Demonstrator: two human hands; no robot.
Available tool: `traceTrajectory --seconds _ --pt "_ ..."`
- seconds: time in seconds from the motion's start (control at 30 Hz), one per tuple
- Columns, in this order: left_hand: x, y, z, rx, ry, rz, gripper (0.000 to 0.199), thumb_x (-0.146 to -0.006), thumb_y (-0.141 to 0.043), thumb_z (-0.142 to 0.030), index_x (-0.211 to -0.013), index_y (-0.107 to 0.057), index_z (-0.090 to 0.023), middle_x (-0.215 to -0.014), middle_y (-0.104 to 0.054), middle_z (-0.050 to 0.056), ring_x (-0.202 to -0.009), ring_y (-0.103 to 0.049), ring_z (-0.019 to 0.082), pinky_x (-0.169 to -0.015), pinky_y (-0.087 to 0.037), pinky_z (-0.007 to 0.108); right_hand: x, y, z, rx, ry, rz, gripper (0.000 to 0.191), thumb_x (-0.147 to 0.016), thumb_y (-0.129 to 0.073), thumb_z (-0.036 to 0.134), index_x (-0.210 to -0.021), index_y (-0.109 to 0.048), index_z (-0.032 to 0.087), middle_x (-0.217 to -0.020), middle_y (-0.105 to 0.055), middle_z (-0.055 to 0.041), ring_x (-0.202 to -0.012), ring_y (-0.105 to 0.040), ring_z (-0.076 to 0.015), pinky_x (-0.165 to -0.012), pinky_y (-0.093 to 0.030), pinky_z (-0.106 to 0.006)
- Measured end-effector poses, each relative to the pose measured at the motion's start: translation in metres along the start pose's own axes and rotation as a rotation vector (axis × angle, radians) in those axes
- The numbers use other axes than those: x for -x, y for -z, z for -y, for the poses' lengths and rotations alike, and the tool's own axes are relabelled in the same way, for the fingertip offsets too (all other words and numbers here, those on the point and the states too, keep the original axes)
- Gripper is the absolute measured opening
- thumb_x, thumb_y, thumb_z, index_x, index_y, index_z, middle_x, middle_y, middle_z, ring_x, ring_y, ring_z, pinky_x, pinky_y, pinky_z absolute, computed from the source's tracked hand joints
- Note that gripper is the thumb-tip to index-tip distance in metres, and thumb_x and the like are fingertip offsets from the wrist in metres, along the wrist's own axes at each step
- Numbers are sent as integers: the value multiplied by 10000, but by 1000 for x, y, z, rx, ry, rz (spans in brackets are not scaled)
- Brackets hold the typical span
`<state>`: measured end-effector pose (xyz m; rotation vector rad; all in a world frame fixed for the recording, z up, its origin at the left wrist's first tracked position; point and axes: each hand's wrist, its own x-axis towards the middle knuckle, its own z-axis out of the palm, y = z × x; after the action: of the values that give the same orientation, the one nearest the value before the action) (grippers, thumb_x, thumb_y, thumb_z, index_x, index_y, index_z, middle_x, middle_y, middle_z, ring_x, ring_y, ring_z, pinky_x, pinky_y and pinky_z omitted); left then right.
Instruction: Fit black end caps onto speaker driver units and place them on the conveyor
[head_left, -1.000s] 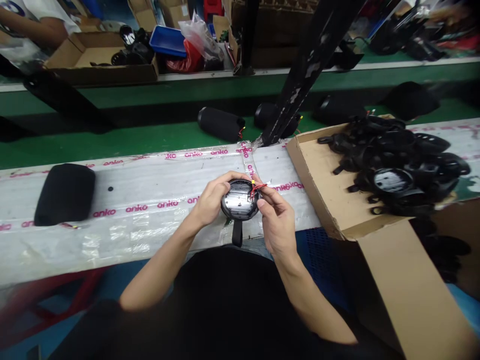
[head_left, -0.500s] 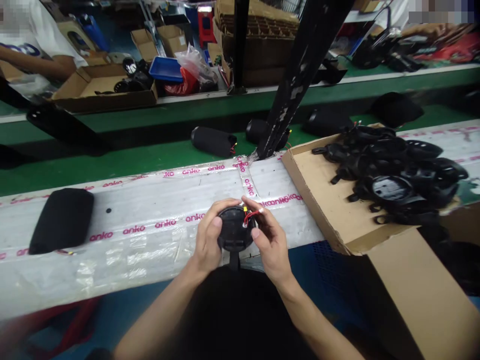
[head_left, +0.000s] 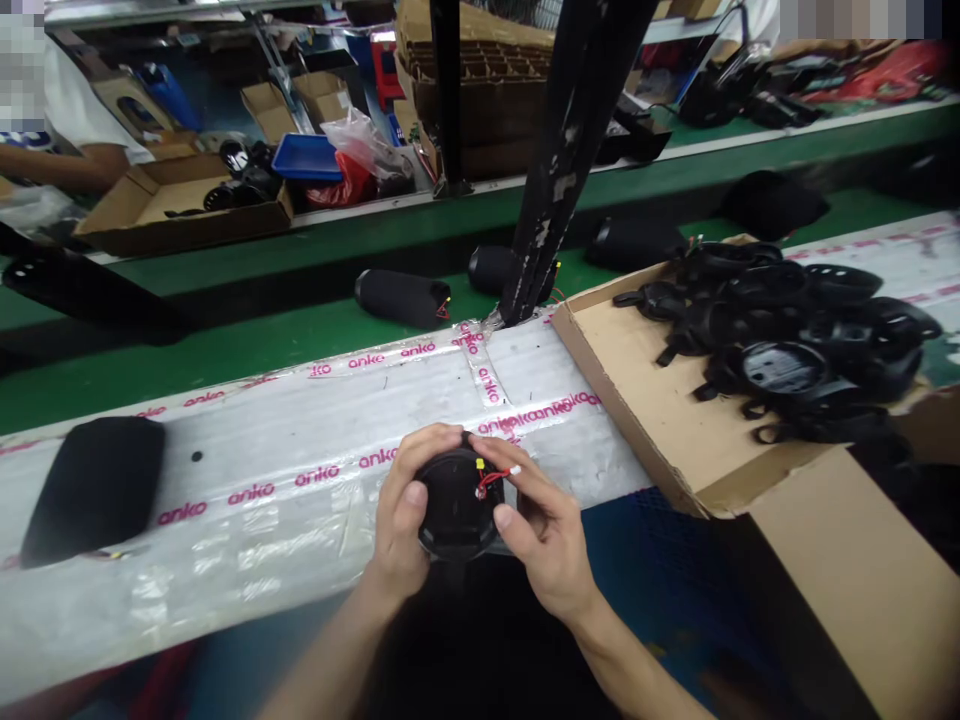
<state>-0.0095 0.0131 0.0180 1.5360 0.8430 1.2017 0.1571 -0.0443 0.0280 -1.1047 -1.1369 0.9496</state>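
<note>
A round black part is held between both hands at the near edge of the white taped bench. My left hand wraps round its left side, thumb on the rim. On the right side, my right hand grips the rim with its thumb and fingers. Red wires with a yellow and a white connector stick out from the part's upper right, beside my right fingers. Further left on the bench lies a black fabric-covered piece with a short wire end.
At the right, a cardboard tray holds several black parts, with a cardboard flap below it. Black cylinders lie on the green surface behind the bench. A black post rises there. Another person's arm is at the far left.
The view has shifted, so the hands and round part appear slightly lower and larger. Both hands still hold the part, and the red wires now point further right.
</note>
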Motion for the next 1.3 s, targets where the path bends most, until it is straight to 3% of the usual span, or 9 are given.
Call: traceTrajectory --seconds 0.13,0.23,0.33,0.43,0.63,0.77,0.9,1.1,1.3 --pt "-16 -6 -4 97 156 20 493 -1119 -394 -482 -1450 -661 -231 -1467 -700 100 -1330 -662 277 -1144 -508 411 -3 -11 7 4 -115 -87 416 -1062 -637 389 -1466 -709 322 -1540 -693 -50 -1489 -606 -294 -1297 -454 -532" --pt "-26 -11 -5 82 153 -3 492 -1124 -374 -470 -1309 -741 -199 -1369 -749 102 -1210 -706 266 -1048 -547 377 -4 -20 6 -46 -190 -217 453 -1063 -639 439 -1489 -686 291 -1559 -676 -64 -1499 -602 -288 -1269 -500 -516" --pt "-28 -15 -5 76 136 -38 478 -1119 -382 -457 -1263 -752 -191 -1314 -767 97 -1157 -716 257 -1001 -560 361 -4 -23 1 -120 -148 -307 409 -1010 -730 424 -1390 -735 273 -1499 -722 -83 -1412 -682 -286 -1203 -574 -497" --pt "-27 -18 -6 89 128 -62 469 -1112 -390 -458 -1244 -749 -186 -1279 -774 99 -1153 -723 265 -989 -573 369 -3 -23 -2 -40 -99 -330 309 -1011 -730 403 -1281 -777 262 -1426 -767 -91 -1361 -716 -289 -1197 -577 -511" --pt "-28 -22 -6 69 61 -75 462 -1133 -372 -444 -1297 -720 -188 -1332 -758 104 -1227 -706 264 -1056 -563 387 -1 -31 10 87 -107 -392 331 -1066 -639 428 -1325 -775 272 -1422 -772 -68 -1383 -700 -281 -1233 -539 -524" --pt "-29 -22 -2 67 29 -50 462 -1147 -360 -442 -1269 -723 -183 -1281 -769 98 -1185 -718 249 -1036 -559 374 5 -14 9 19 -96 -245 428 -1056 -662 399 -1471 -695 301 -1578 -658 -39 -1533 -566 -278 -1328 -414 -549" --pt "-29 -22 1 78 35 -36 447 -1143 -374 -452 -1267 -711 -185 -1262 -769 95 -1198 -713 257 -1057 -544 385 5 19 -5 100 -80 30 803 -850 -903 306 -1585 -578 307 -1677 -544 -37 -1596 -476 -317 -1372 -303 -595" --pt "-29 -20 3 96 60 -28 464 -1130 -392 -504 -1262 -709 -192 -1251 -767 99 -1181 -714 270 -1056 -542 400 -11 35 -24 220 21 -29 775 -713 -1012 341 -1432 -727 304 -1482 -733 -57 -1430 -664 -329 -1302 -448 -593" --pt "-30 -18 4 82 64 5 490 -1138 -368 -512 -1273 -703 -180 -1264 -764 110 -1193 -704 271 -1074 -521 396 -33 49 -35 375 317 11 724 -596 -1067 421 -1269 -824 315 -1246 -841 -80 -1172 -806 -385 -1180 -559 -653"
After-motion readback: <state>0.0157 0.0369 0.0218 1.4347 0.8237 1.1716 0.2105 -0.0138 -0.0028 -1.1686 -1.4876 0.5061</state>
